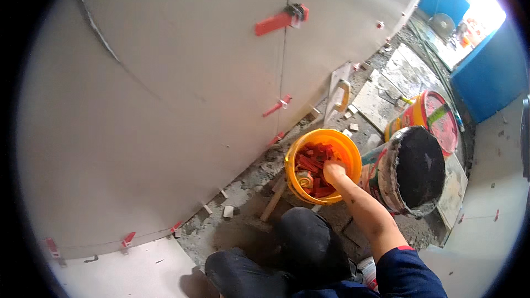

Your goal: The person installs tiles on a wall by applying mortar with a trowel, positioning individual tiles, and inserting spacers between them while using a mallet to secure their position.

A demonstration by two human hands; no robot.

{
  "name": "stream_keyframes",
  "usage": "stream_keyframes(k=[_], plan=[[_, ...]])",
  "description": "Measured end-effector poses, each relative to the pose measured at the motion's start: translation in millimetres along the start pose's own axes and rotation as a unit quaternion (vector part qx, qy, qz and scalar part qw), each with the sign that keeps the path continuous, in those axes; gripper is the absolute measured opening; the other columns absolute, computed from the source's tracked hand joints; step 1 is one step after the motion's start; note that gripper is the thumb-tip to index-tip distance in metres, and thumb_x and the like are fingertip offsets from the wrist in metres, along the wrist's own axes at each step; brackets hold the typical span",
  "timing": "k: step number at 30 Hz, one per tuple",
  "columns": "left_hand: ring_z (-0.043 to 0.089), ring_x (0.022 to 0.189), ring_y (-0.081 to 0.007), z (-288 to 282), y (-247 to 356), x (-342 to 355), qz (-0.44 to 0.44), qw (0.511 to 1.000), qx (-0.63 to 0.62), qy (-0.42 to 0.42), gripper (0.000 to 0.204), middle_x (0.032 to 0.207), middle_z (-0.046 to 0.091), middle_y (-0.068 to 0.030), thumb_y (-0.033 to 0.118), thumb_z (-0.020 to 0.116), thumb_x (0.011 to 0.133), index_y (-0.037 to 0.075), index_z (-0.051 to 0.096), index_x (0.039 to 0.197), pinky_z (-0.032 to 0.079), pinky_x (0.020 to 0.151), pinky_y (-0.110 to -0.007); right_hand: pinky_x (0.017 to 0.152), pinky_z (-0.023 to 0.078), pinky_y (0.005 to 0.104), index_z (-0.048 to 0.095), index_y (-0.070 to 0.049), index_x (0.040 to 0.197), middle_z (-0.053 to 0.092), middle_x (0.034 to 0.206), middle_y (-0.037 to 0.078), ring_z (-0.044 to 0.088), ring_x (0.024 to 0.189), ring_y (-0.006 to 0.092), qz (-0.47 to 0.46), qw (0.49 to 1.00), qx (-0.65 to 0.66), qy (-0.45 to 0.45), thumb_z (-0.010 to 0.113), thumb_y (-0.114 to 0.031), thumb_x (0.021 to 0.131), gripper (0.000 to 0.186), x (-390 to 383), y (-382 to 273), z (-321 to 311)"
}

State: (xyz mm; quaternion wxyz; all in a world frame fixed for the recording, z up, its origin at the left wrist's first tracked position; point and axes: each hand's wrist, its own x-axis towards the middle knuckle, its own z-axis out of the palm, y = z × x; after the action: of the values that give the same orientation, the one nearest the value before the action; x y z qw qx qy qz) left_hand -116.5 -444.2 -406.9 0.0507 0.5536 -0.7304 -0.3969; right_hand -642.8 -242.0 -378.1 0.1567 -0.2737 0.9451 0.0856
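Observation:
My right hand (334,171) reaches down into a yellow bucket (349,146) in the middle of the view. Its fingers are hidden among red plastic wedges (313,156), and what they grip, if anything, cannot be made out. A round tape measure (304,179) lies on the wedges at the bucket's near left. On the large grey wall tile, a red wedge (273,24) sticks out of a clip at the vertical joint, and a smaller red wedge (275,107) sits lower on the same joint. My left hand is out of view.
Right of the bucket stands a dirty pail (418,171) of dark mix, with a red-lidded bucket (440,123) behind it. A yellow-handled trowel (342,96) leans by the wall. Small tile pieces (228,211) litter the rough floor. Blue panels (491,77) line the far right.

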Motion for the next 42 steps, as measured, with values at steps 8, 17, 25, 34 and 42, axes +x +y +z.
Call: stream_keyframes(k=[8,17,25,34,42], plan=[[0.065,0.081,-0.0253,-152.8,166.8,-87.1,-0.064,0.975,-0.027,0.209,0.034,0.087,0.066,-0.0128,0.029,0.074,0.080,0.003,0.059,0.095,0.051,0.073,-0.035,0.081,0.049,0.0462,0.063,-0.001,0.106,0.065,0.104,0.024,0.062,0.096,0.0392,0.033,0.948,0.286,-0.135,0.057,-0.031,0.087,0.036,-94.1,-22.5,-130.4],[0.064,0.079,-0.0217,-218.6,298.4,-125.2,0.024,0.976,-0.121,0.181,0.031,0.085,0.065,-0.0113,0.029,0.066,0.087,0.002,0.059,0.101,0.050,0.073,-0.036,0.081,0.049,0.0455,0.063,-0.001,0.107,0.065,0.103,0.023,0.062,0.096,0.0383,-0.392,0.834,0.378,-0.088,0.055,-0.029,0.088,0.034,-244.4,-136.9,-354.6],[0.054,0.062,-0.0162,-203.4,343.4,-122.7,-0.028,0.955,-0.292,0.055,0.019,0.083,0.058,-0.0086,0.016,0.059,0.093,0.007,0.044,0.100,0.048,0.057,-0.036,0.081,0.049,0.0448,0.063,-0.001,0.108,0.066,0.103,0.022,0.062,0.096,0.0375,-0.437,0.826,0.334,-0.124,0.054,-0.026,0.088,0.033,-296.1,-154.2,-463.3],[0.067,0.080,-0.0228,-373.0,447.2,-224.7,0.014,0.959,-0.221,0.175,0.034,0.092,0.069,-0.0092,0.034,0.058,0.091,0.004,0.064,0.105,0.050,0.073,-0.035,0.081,0.049,0.0441,0.063,-0.002,0.109,0.066,0.102,0.021,0.063,0.096,0.0365,-0.377,0.865,0.289,-0.159,0.052,-0.024,0.089,0.031,-327.9,-127.5,-568.7],[0.064,0.079,-0.0372,-660.4,530.0,-270.1,0.054,0.816,-0.001,0.575,0.024,0.085,0.065,-0.0199,0.007,0.055,0.080,0.004,0.062,0.103,0.052,0.067,-0.046,0.082,0.049,0.0435,0.063,-0.002,0.110,0.067,0.102,0.020,0.063,0.096,0.0357,-0.322,0.887,0.283,-0.169,0.051,-0.021,0.090,0.030,-334.1,-98.0,-624.4]])
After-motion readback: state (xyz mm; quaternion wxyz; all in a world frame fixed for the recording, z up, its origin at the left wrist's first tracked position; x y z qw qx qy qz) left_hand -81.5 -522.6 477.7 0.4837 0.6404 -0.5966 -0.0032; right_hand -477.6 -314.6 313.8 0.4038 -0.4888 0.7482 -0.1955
